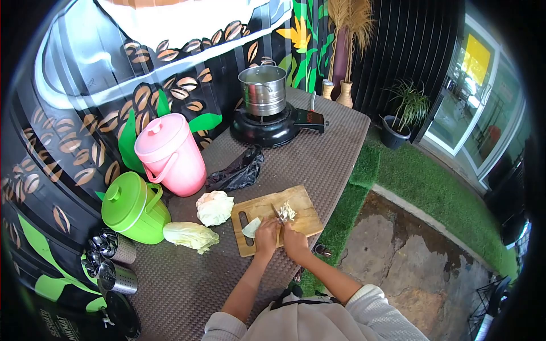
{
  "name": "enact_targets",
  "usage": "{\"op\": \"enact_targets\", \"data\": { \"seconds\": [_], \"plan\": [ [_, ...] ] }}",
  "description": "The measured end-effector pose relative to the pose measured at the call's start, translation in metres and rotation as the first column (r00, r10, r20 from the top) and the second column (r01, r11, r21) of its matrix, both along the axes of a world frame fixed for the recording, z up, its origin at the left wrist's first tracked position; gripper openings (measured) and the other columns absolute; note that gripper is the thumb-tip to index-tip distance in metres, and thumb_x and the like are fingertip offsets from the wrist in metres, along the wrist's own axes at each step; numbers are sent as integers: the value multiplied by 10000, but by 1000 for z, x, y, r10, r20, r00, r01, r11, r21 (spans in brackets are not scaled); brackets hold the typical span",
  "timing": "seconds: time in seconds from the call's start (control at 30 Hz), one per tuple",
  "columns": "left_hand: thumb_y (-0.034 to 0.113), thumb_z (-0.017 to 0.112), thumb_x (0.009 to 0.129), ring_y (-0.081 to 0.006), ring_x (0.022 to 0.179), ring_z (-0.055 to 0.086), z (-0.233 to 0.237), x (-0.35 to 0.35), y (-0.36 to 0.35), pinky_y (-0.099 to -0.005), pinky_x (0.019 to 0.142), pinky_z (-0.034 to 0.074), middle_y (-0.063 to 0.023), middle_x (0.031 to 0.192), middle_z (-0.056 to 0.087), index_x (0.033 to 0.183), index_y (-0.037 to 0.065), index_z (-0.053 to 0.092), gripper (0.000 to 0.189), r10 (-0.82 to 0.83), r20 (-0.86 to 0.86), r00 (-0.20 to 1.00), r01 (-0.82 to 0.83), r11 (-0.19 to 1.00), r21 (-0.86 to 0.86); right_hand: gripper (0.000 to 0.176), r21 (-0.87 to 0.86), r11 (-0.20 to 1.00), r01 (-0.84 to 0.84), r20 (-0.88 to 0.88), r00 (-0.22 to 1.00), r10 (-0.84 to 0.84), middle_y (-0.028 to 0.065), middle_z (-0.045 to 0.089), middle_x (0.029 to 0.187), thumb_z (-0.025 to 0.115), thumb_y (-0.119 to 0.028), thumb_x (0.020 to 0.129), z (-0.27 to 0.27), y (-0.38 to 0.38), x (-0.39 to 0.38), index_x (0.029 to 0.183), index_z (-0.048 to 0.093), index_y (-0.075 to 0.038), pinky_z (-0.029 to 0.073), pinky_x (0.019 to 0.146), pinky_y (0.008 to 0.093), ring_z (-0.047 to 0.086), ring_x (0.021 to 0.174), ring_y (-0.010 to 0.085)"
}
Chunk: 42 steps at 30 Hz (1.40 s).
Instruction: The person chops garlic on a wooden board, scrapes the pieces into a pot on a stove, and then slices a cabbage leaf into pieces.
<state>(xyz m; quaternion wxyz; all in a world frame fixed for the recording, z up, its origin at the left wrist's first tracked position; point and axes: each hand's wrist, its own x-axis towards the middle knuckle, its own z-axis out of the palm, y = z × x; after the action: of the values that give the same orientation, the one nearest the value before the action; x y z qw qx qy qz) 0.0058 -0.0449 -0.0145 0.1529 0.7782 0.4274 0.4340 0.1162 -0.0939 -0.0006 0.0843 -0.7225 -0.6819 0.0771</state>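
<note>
A wooden cutting board lies at the table's near right edge. My right hand is closed round a knife; its thin blade points away from me over the board, and the handle is hidden in my fist. Close beside it, my left hand rests on the board with fingers bent. A pale, flat vegetable piece sticks out on its left side, partly over the board's handle slot. What lies under the left fingers is hidden. Just beyond the blade sits a small heap of chopped pale vegetable.
Left of the board are a round cabbage and a napa cabbage. A black plastic bag, pink bucket and green bucket stand behind. A steel pot sits on a black stove. Cutlery holders stand left.
</note>
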Motion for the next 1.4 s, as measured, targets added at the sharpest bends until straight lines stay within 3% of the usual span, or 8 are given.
{"op": "enact_targets", "data": {
  "seconds": [0.1, 0.3, 0.73, 0.83, 0.97, 1.03, 1.23, 1.4],
  "plan": [
    [1, 554, 828, -351, 928, 630, 1, 1, -2, -418, 993, 451, -169, 967, 684, 930, -26, 701, 181, 21, -8, 1000, -21, 1000, -17, 266, 19, 1000, -16, -123, 992, 18, 196, 658, 702, 528, -129, 865, 14, 4, 10, 1057, 426, 23, 553, 553, 405, 687, 656, 330],
    [22, 555, 837, -355, 972, 606, -5, -1, -3, -421, 940, 467, -170, 984, 676, 939, -32, 694, 181, 18, -40, 999, -19, 1000, -11, 250, -9, 996, 87, -81, 993, -87, 221, 658, 725, 518, -125, 872, 10, -20, 0, 1057, 429, 16, 557, 546, 413, 685, 645, 338],
    [66, 613, 824, -324, 935, 600, -8, -3, 3, -405, 842, 473, -156, 946, 685, 875, -29, 699, 138, 31, 95, 995, -28, 999, -30, 357, -87, 996, 3, -101, 995, -12, 198, 669, 765, 522, -83, 850, 25, -18, -1, 1179, 433, 25, 564, 599, 418, 690, 695, 341],
    [52, 629, 817, -325, 938, 600, -8, -2, -1, -404, 849, 473, -155, 938, 685, 872, -31, 698, 121, 45, 98, 994, -39, 998, -58, 483, -60, 998, -3, 58, 998, 6, 168, 687, 783, 521, -122, 860, 13, -24, -4, 1271, 372, 84, 564, 579, 364, 705, 721, 283],
    [22, 641, 801, -324, 930, 599, 3, -2, 0, -399, 865, 473, -151, 928, 685, 863, -30, 699, 99, 43, 84, 996, -35, 994, -102, 409, -63, 994, 94, 7, 996, -94, 166, 687, 777, 525, -119, 859, 9, -27, -15, 1210, 407, 54, 567, 611, 370, 705, 735, 297],
    [26, 642, 802, -322, 920, 599, 5, 0, 2, -397, 865, 474, -150, 927, 686, 863, -28, 700, 100, 39, 85, 996, -31, 995, -96, 214, -60, 993, 100, -130, 986, -107, 214, 663, 757, 504, -107, 873, 13, -17, -11, 1053, 446, -7, 557, 627, 453, 684, 714, 364],
    [37, 637, 808, -313, 890, 599, 1, -1, 7, -393, 842, 479, -136, 917, 690, 860, -14, 707, 101, 57, 63, 996, -50, 993, -104, 224, -104, 995, 8, -265, 964, -36, 239, 650, 757, 482, -151, 906, 32, 1, 12, 1055, 431, 9, 542, 622, 479, 664, 711, 402],
    [22, 640, 804, -311, 886, 603, 1, -1, 5, -381, 877, 482, -136, 923, 693, 865, -9, 711, 99, 60, 89, 994, -45, 987, -152, 235, -140, 990, -3, -207, 978, -26, 228, 654, 780, 489, -154, 904, 44, -7, 7, 1048, 435, 24, 534, 647, 488, 665, 719, 390]
  ]
}}
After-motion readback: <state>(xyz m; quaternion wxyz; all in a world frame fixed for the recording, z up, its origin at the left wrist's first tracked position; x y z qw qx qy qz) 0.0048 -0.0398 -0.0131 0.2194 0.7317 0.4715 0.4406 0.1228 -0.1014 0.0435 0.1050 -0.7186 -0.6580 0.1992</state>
